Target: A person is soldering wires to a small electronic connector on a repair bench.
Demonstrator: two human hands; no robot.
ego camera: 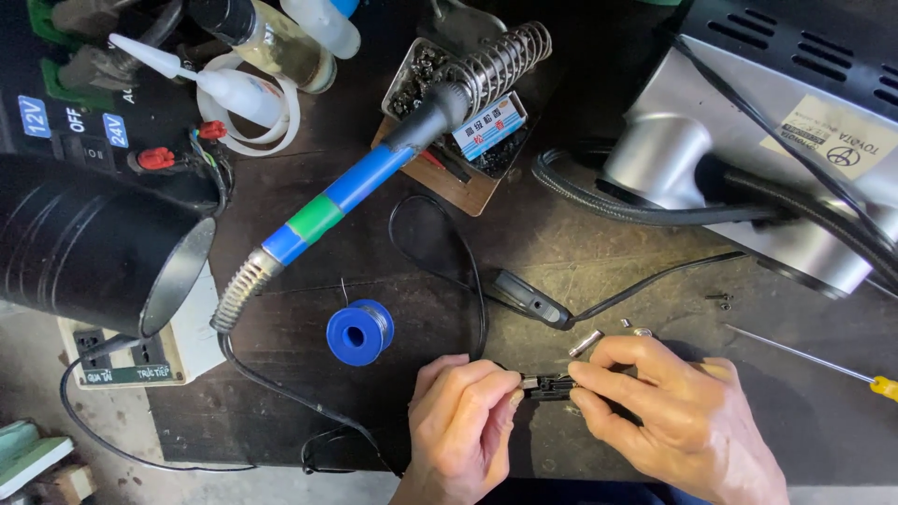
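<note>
Two bottles [271,42] lie at the top of the bench [580,243], well up-left of the blue solder spool [359,332]; one holds a yellowish liquid, the other we can't tell. A white dropper bottle [229,89] lies just below them. The metal tray [416,79] under the iron stand [496,61] holds dark bits (too small to identify).

Our left hand [463,425] sits just right of and below the spool, fingers pinched narrow on the metal end of a small black connector [552,384]. Our right hand [673,411] grips the connector's other end, fingers curled tight around it. Connector is between both hands, right of the spool, just above the bench's near edge.

Soldering iron [365,182] with blue and green handle rests in the stand, up from the spool. A thin black cable [449,271] loops down from there to the hands. Small metal sleeve [586,342] and screws [720,299] lie right of the spool, just above our right hand. Yellow-handled screwdriver [823,363] far right. Black lamp shade [94,248] left of the spool, over a white power strip [140,360].
</note>
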